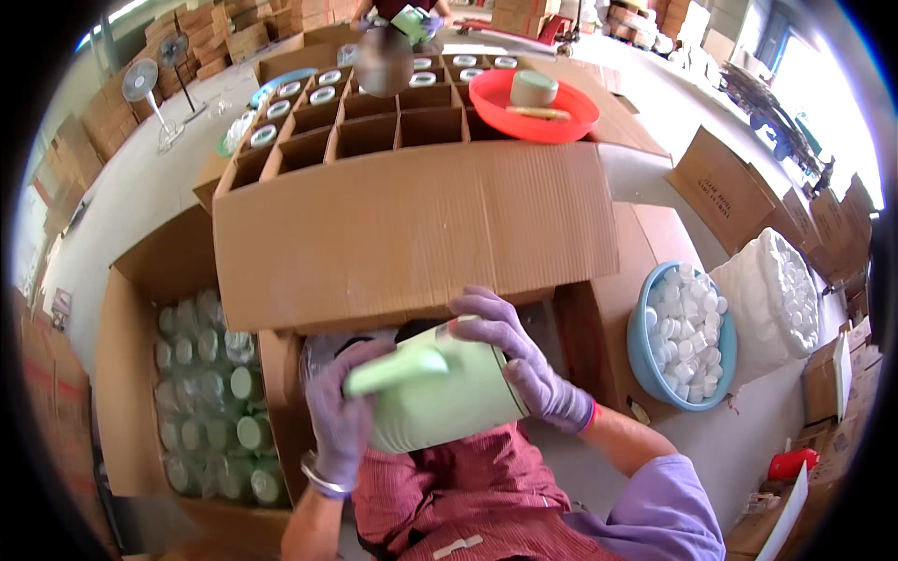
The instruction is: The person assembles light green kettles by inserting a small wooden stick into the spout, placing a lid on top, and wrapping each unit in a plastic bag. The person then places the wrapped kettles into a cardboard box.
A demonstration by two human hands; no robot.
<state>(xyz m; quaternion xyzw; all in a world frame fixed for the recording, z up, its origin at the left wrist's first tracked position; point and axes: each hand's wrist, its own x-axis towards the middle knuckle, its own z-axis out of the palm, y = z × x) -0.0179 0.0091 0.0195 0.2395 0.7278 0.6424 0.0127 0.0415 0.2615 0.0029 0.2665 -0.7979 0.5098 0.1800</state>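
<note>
In front of my lap I hold a pale green jug [449,393] tilted on its side, its handle toward the left. My gloved left hand [339,407] is closed at the handle end, its fingers partly hidden behind the jug. My gloved right hand [524,360] grips the other end, with fingers over the top edge and thumb against the side. Just beyond both hands hangs the broad flap of a large divided carton [412,234]. Pale rings show in several of its far and left compartments; the nearer middle ones look dark inside.
A red basin [533,122] holding a pale green round piece rests on the carton's right corner. At right, a blue basin [683,402] and a white sack [762,309] contain white caps. An open carton [131,374] of plastic-wrapped, green-ended containers stands left. Another person's hands [426,23] work opposite.
</note>
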